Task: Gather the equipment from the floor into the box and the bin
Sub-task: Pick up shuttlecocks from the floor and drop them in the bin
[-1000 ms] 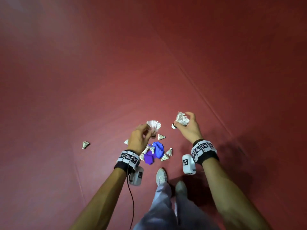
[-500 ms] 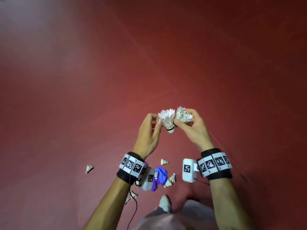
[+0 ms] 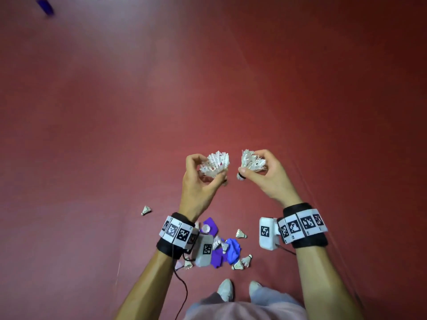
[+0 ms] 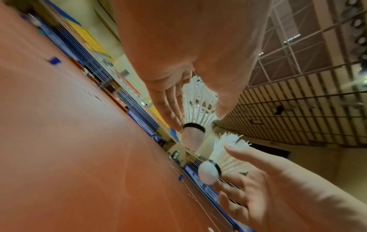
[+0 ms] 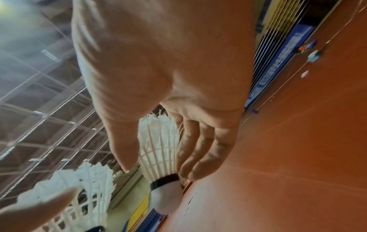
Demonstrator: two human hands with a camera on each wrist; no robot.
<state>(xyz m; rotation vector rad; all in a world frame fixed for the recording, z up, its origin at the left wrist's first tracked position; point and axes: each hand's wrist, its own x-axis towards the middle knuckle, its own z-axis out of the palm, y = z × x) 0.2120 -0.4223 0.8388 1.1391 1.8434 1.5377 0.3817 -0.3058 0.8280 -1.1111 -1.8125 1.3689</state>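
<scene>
Each hand holds one white feathered shuttlecock in the air over the red court floor (image 3: 115, 135). My left hand (image 3: 209, 168) grips a shuttlecock (image 3: 216, 162) by its skirt, cork toward me; the left wrist view shows the same shuttlecock (image 4: 198, 102) between thumb and fingers. My right hand (image 3: 254, 165) pinches a frayed shuttlecock (image 3: 251, 160) near its black-banded cork, also visible as the shuttlecock (image 5: 160, 149) in the right wrist view. The two shuttlecocks are a small gap apart.
Below my wrists several loose shuttlecocks (image 3: 240, 233) lie around crumpled purple and blue cloths (image 3: 232, 250). One shuttlecock (image 3: 146, 210) lies apart to the left. My shoes (image 3: 225, 289) stand just behind the pile. A small blue object (image 3: 46, 6) lies far off.
Both hands rose from the pile with their shuttlecocks. Half a second ago the two shuttlecocks were touching; now they are apart. The pile has slid lower in view.
</scene>
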